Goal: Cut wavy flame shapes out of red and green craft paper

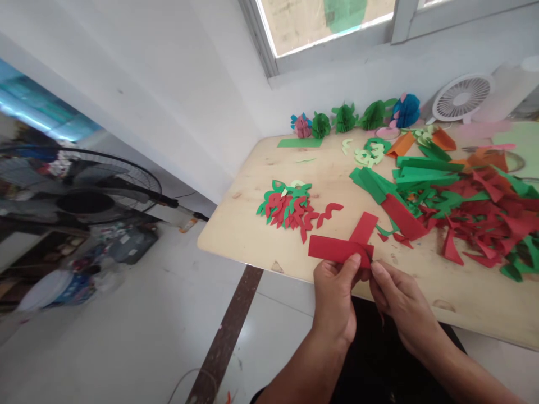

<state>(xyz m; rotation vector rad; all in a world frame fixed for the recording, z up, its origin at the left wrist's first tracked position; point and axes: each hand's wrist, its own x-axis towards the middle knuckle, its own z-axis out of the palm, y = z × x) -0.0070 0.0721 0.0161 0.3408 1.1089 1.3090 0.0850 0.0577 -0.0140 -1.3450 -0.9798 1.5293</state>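
Your left hand point(337, 289) pinches a rectangular red paper strip point(330, 248) that your right hand point(400, 292), contents unclear, seems to be cutting; next, hold it steady.

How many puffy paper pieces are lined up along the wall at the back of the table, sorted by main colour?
Pink piece: 1
Green pieces: 3
Blue piece: 1
Total: 5
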